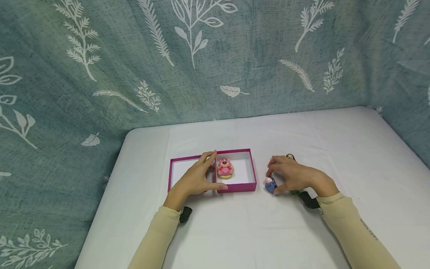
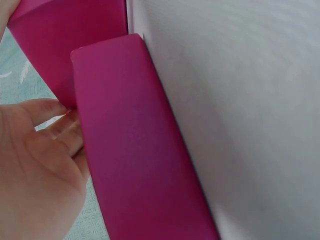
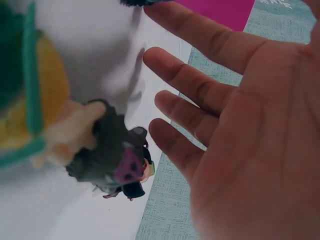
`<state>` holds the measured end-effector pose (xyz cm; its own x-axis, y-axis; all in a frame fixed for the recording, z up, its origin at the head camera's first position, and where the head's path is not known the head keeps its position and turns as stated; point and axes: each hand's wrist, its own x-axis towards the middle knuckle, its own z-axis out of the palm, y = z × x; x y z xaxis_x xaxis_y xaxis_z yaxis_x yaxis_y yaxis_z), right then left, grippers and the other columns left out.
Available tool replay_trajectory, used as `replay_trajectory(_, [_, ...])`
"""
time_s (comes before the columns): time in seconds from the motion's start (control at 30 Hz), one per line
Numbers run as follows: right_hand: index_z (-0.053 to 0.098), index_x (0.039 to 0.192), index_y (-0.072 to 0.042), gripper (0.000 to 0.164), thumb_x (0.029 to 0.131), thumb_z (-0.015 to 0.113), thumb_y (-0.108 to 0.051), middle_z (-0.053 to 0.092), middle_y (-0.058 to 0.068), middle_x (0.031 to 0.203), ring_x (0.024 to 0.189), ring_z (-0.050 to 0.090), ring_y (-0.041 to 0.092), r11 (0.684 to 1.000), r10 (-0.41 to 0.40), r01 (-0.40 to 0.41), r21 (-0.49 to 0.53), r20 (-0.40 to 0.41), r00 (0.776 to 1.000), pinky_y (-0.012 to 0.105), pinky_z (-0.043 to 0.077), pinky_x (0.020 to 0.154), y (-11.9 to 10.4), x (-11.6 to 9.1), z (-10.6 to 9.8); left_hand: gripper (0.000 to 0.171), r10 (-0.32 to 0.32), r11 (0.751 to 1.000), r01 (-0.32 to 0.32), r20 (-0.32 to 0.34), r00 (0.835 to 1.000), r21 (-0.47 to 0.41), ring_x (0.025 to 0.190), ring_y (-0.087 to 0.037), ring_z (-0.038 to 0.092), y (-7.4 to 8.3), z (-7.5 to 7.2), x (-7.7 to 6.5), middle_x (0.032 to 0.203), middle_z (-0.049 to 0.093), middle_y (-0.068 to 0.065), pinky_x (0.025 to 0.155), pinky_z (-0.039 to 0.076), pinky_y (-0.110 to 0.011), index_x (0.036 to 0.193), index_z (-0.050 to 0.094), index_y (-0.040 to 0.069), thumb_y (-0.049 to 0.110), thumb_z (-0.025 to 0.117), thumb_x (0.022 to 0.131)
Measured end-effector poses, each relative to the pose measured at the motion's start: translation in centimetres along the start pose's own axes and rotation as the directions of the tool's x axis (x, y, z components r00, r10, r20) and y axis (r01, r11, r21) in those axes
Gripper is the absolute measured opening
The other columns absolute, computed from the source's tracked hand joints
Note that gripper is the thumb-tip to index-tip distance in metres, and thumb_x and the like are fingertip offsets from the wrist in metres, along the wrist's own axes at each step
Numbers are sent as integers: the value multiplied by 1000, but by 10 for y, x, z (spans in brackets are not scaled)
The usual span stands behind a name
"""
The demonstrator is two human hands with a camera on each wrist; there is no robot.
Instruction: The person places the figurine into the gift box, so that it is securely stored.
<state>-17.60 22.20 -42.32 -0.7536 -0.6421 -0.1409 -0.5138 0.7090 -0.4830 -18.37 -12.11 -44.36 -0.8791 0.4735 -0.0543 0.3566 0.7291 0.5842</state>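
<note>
My left hand [image 1: 193, 180] spans the right magenta box [image 1: 252, 175], thumb at its front wall and a finger at its back edge. A pink bear figurine [image 1: 225, 168] on a yellow base sits inside that box. In the left wrist view the left fingers [image 2: 70, 132] are partly behind the magenta walls. My right hand [image 1: 292, 175] has the blue figurine [image 1: 270, 185] between thumb and index fingertip, at the table. The right wrist view shows only the blue figurine's edge [image 3: 137, 2]; the right thumb is hidden there.
A second shallow magenta box [image 1: 179, 170] adjoins on the left, with something small and reddish [image 1: 211, 168] partly hidden by the left hand. More figurines stand under and behind the right hand, including a dark-haired one [image 1: 290, 156] and a dark grey one [image 3: 107, 145]. White cloth [image 1: 255, 231] covers the table.
</note>
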Motion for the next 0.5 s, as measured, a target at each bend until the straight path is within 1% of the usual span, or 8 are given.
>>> replay_trajectory(0.07, [68,101,-16,37,72,87,-29,53,15,127,134,36,44,1000,8,-8,6,-5,1000,63,28,109,0,0,0,116,-2,1000,2,1,1000,1,132,-20,48,0,0,0,158,24,8,108,42,-47,158,17,25,69,76,69])
replay_trajectory(0.17, [68,100,-16,36,72,87,-29,53,14,125,132,38,43,1000,9,-9,7,-13,1000,63,28,109,1,0,0,116,-2,1000,2,1,1000,0,133,-20,47,0,0,0,158,24,8,108,42,-47,158,17,25,69,76,68])
replay_trajectory(0.3, [68,99,-18,35,72,87,-29,54,10,122,127,43,39,1000,-14,14,-3,-21,1000,60,32,107,2,0,1,116,-7,1000,7,2,1000,3,133,-21,47,-1,1,0,158,24,8,108,42,-47,158,17,26,69,76,68])
replay_trajectory(0.37, [67,100,-18,35,72,87,-28,54,9,121,127,44,38,1000,-26,25,-6,-26,999,59,33,106,2,1,2,117,-7,1000,7,2,1000,7,133,-21,47,-1,1,0,158,24,7,108,42,-47,158,17,25,69,76,68])
replay_trajectory(0.5, [67,102,-16,37,73,87,-27,55,8,120,127,44,38,1000,-13,13,-9,-38,999,57,35,106,3,3,2,117,-5,1000,5,1,1000,9,133,-21,48,0,1,0,158,25,7,108,42,-47,158,17,25,69,76,68])
